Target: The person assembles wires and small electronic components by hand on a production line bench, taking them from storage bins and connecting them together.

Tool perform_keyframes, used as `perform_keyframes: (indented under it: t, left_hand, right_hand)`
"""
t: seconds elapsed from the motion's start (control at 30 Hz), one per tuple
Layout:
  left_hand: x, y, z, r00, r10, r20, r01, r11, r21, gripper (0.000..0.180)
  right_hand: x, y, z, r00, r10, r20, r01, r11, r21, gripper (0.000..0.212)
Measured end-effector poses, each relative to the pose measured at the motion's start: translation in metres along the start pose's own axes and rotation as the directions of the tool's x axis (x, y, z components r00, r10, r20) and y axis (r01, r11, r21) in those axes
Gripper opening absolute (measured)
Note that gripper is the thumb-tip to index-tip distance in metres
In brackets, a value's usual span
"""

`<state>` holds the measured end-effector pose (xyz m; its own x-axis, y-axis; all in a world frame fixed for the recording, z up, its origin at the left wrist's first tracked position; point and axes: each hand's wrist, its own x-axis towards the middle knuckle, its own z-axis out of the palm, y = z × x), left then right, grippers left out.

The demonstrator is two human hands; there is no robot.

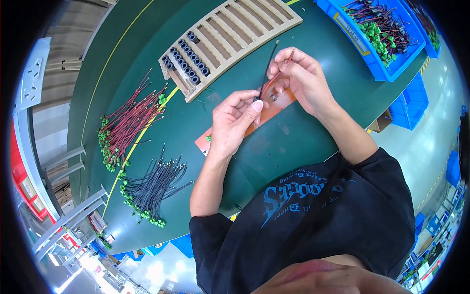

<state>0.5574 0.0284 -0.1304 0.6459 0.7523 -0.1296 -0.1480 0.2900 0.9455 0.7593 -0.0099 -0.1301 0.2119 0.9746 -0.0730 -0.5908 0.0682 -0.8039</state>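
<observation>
Between the thumb and fingers of my left hand (231, 123) is a small black part (256, 98), mostly hidden by the fingertips. A black wire (269, 66) rises from there, its bare tip pointing up. My right hand (308, 81) is closed in a pinch on a red wire (272, 81), which runs toward the left fingertips. Both hands are above an orange board (284, 103) lying on the green table (293, 142). A small metal piece (273, 97) shows on the board by my right fingers.
A beige slotted tray (192, 93) stands beyond my hands, with black ring-shaped parts (188, 61) at its left end. Red wires (132, 120) and black wires (156, 183) with green connectors lie at left. A blue bin (387, 73) of wired parts stands at far right.
</observation>
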Motion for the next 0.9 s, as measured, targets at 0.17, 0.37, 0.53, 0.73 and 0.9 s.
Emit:
perform_keyframes:
  t: [0.17,0.37,0.53,0.73,0.9]
  left_hand:
    - [-0.004,-0.002,-0.001,0.999,-0.044,0.018,0.044,0.999,-0.001,0.023]
    - [-0.004,-0.001,-0.009,0.991,-0.111,0.073,0.113,0.994,-0.015,0.033]
    - [0.002,-0.011,-0.009,0.985,-0.158,0.073,0.165,0.982,-0.092,0.025]
    - [0.002,-0.031,-0.013,0.989,-0.140,0.045,0.143,0.987,-0.068,0.023]
    - [0.002,-0.029,-0.013,0.987,-0.150,0.053,0.149,0.989,0.012,0.023]
  right_hand:
    - [0.001,0.014,0.001,0.994,-0.013,0.108,0.022,0.996,-0.081,0.023]
    - [0.000,0.013,0.006,0.986,0.154,0.069,-0.153,0.988,-0.023,0.025]
    - [0.007,0.041,0.004,0.990,0.139,0.012,-0.138,0.967,0.216,0.022]
    - [0.011,0.058,-0.004,0.986,0.168,-0.006,-0.154,0.919,0.362,0.022]
    - [0.018,0.056,-0.007,0.986,0.165,0.032,-0.164,0.902,0.399,0.022]
